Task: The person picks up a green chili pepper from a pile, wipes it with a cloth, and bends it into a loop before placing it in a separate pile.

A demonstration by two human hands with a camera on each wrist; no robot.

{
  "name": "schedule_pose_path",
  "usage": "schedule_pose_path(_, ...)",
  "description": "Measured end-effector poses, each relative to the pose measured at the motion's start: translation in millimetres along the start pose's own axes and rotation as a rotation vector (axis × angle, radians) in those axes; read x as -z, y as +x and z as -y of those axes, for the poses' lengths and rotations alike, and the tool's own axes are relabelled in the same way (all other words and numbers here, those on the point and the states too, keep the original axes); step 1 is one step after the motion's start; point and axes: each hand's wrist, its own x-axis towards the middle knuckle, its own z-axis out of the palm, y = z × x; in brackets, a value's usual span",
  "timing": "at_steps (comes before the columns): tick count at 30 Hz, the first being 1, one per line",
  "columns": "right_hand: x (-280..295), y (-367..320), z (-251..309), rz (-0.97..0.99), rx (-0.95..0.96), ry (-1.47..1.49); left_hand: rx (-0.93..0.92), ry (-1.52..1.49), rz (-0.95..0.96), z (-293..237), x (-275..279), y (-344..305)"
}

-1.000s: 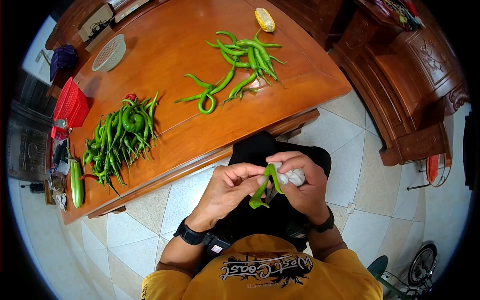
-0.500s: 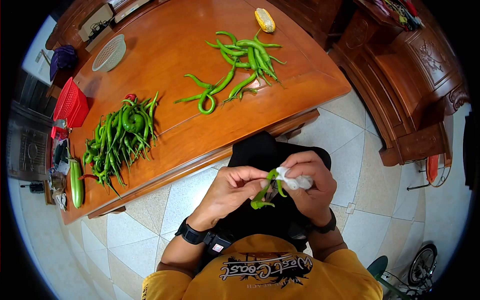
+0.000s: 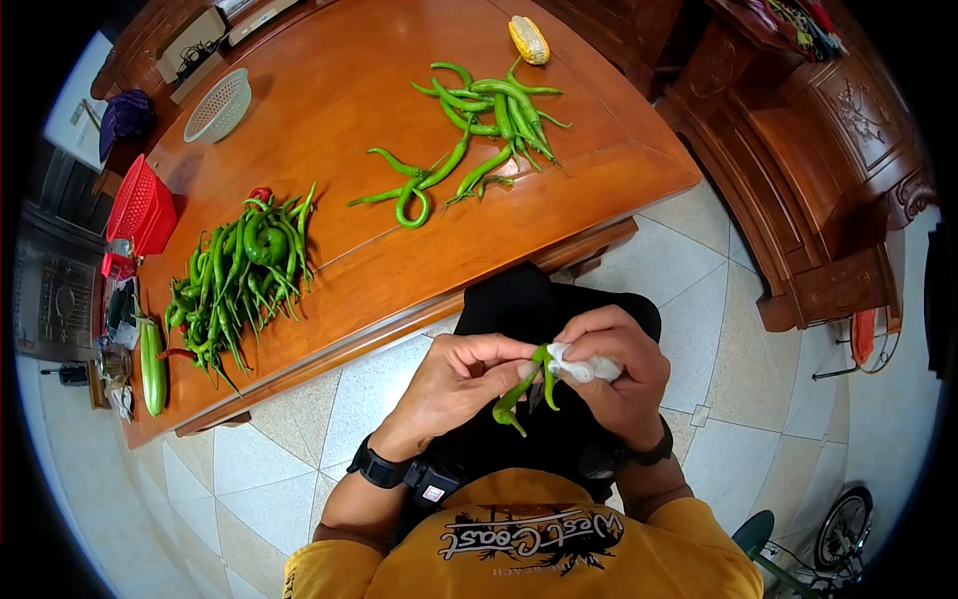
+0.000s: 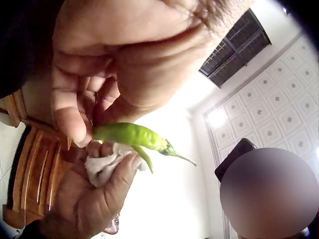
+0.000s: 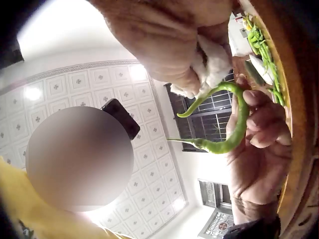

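Observation:
A curved green chili pepper (image 3: 510, 401) is pinched between the thumb and fingers of my left hand (image 3: 454, 387), above my lap. The right wrist view shows the chili (image 5: 241, 122) bent like a hook, its stem and its tip both pointing the same way. My right hand (image 3: 627, 371) grips a crumpled white cloth (image 3: 591, 367), which lies against the chili near its tip half. From the left wrist, the stem end of the chili (image 4: 134, 134) sticks out past the left fingers, with the cloth (image 4: 102, 168) behind it.
On the wooden table (image 3: 349, 120) lie a big heap of green chilies (image 3: 244, 265) with some red, and a looser group of chilies (image 3: 499, 110) beside a corn cob (image 3: 529, 40). A pale basket (image 3: 219, 106), a red basket (image 3: 143, 208) and a long green vegetable (image 3: 152, 364) stand leftward.
The right hand with the cloth has shifted slightly right, and the cloth now sits by the chili's bend. The chili has turned in the left fingers, its stem end hanging lower.

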Motion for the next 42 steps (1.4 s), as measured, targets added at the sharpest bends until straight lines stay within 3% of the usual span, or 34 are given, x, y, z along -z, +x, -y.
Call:
schedule_pose_path(5,-3,-1,-7,-0.012,-0.068,-0.037,-0.093,0.060,-0.028,4,1,-1)
schedule_pose_path(19,-15,-5,6,0.135,-0.126,-0.138,-0.139,-0.008,-0.218,8,4,2)
schedule_pose_path(26,-19,-10,11,0.248,-0.101,0.083,-0.151,0.039,-0.269,9,5,3)
schedule_pose_path(42,-20,0,-5,-0.073,-0.020,-0.267,-0.190,0.049,-0.194,6,-1,3)
